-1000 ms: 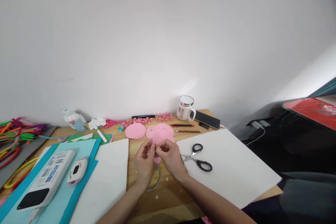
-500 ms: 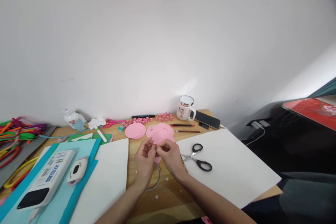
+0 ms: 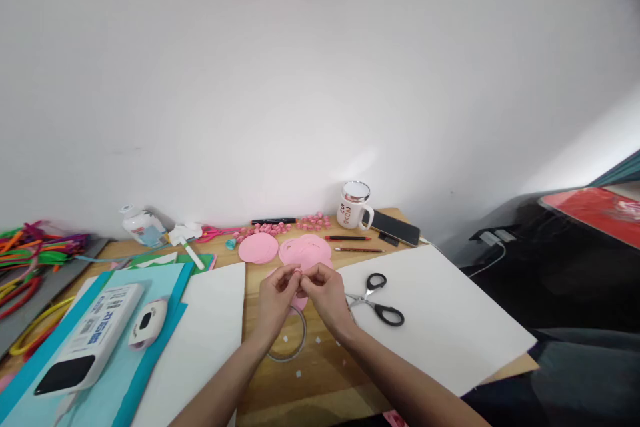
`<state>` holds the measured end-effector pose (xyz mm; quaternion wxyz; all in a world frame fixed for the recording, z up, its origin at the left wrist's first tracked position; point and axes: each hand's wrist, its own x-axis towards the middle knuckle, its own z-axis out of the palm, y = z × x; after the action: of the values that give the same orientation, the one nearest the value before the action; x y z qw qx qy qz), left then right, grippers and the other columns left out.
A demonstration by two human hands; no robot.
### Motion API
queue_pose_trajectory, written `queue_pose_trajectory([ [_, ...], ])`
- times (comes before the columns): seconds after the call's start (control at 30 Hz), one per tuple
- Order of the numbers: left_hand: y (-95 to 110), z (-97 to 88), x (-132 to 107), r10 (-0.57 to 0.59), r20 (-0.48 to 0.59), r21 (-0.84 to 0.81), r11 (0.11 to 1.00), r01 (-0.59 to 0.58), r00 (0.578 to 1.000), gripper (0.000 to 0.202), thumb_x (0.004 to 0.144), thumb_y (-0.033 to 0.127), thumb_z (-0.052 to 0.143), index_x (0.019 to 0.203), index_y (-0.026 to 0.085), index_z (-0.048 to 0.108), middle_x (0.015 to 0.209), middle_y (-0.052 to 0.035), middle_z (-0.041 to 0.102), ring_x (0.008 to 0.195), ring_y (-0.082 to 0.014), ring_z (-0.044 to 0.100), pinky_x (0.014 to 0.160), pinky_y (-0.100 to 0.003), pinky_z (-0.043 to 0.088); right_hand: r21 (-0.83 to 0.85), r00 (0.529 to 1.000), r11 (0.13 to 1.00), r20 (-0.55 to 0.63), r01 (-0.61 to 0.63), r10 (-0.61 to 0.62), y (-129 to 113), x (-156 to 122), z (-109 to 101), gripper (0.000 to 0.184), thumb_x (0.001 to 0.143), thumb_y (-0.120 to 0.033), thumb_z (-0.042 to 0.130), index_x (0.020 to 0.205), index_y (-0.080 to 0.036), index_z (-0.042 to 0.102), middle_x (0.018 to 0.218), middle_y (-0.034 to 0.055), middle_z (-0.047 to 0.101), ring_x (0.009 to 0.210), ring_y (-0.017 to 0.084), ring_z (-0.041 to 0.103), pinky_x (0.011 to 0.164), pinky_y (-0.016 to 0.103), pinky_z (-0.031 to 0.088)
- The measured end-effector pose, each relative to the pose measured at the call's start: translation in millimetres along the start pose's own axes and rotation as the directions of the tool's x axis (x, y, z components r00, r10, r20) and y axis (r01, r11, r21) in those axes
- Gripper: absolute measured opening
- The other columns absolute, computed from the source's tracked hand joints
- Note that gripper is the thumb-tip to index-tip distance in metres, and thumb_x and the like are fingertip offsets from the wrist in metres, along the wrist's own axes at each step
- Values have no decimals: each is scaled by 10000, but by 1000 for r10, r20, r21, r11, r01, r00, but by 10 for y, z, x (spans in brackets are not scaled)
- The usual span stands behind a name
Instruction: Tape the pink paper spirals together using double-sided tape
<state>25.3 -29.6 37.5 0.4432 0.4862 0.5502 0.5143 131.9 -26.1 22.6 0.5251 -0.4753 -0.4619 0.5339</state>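
My left hand point(image 3: 276, 293) and my right hand point(image 3: 323, 290) meet over the table, fingertips pinched together on a small pink paper piece point(image 3: 299, 271) that is mostly hidden by the fingers. Just beyond them lie pink paper discs point(image 3: 310, 252), some with cut openings. Another stack of round pink paper discs point(image 3: 257, 248) is to the left. Small rolled pink paper pieces point(image 3: 265, 230) are heaped behind. Under my left wrist a roll of tape point(image 3: 303, 340) lies flat, with several tiny white scraps around it. Black-handled scissors point(image 3: 376, 300) rest open to the right of my right hand.
White sheets point(image 3: 440, 307) flank the hands. At the back stand a white mug point(image 3: 353, 210), a phone point(image 3: 395, 228), two pencils and a black marker point(image 3: 273, 221). On the left are a white device point(image 3: 93, 340) on blue paper, a white bottle point(image 3: 143, 227) and coloured pipe cleaners point(image 3: 40, 250).
My left hand has shifted slightly up and right, closer against the right fingertips. More of the tape roll shows beneath the wrist. Both hands stay pinched on the pink piece.
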Motion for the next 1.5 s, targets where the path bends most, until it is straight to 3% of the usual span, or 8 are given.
queue_pose_trajectory([
  [0.23,-16,-85,76,207,51,165,963,-212,977,225,700,289,611,862,164,705,836,-65,703,764,-189,632,694,-293,500,33,999,998,24,-47,47,-5,63,-8,134,670,-278,586,663,-148,557,599,15,633,536,143,614,523,250,506],
  [0.43,-98,-163,133,182,16,192,964,-182,983,232,682,313,622,838,166,711,734,-52,702,683,-180,633,638,-282,503,-289,990,957,142,18,24,15,102,-92,167,728,-319,535,725,-163,596,662,21,655,579,138,617,522,228,462],
  [0.6,-180,-279,213,127,-66,159,981,-115,990,251,659,334,639,807,144,707,631,-31,680,571,-153,611,550,-251,495,-810,944,548,314,208,106,-7,-74,-114,109,718,-262,585,750,-165,625,754,55,681,694,172,621,611,246,400],
  [0.73,-216,-316,239,111,-91,133,986,-98,990,232,659,333,636,771,140,699,612,-28,677,538,-147,610,526,-251,504,-897,923,347,348,275,167,-21,-140,-66,100,722,-213,570,766,-145,627,806,95,685,740,205,625,597,245,358],
  [1.03,-133,-253,40,334,127,140,926,-351,934,200,774,282,560,928,204,661,876,-49,648,537,-114,631,524,-239,530,-630,937,776,258,-20,234,-52,126,-236,180,716,-277,544,594,-148,572,525,30,641,453,127,581,459,196,396],
  [1.27,-230,-162,-47,242,137,58,966,-252,960,201,772,312,555,901,195,654,925,-47,605,288,-16,451,255,-167,329,-185,932,957,250,-222,264,1,187,-316,259,680,-389,589,612,-141,558,553,2,617,422,97,542,461,214,460],
  [1.4,-207,-153,-46,154,3,41,987,-154,988,217,725,338,599,867,184,658,811,-28,640,260,-18,417,244,-162,292,-172,923,976,336,-134,186,-101,92,-466,207,746,-327,511,772,-139,594,672,28,645,596,150,625,598,286,514],
  [1.5,-181,-169,-22,44,-157,4,999,-43,987,282,703,366,615,896,165,652,471,47,566,222,-44,370,241,-162,281,-498,939,851,344,168,16,-227,-34,-743,246,736,-113,429,886,-163,618,877,63,662,822,182,621,752,334,490],
])
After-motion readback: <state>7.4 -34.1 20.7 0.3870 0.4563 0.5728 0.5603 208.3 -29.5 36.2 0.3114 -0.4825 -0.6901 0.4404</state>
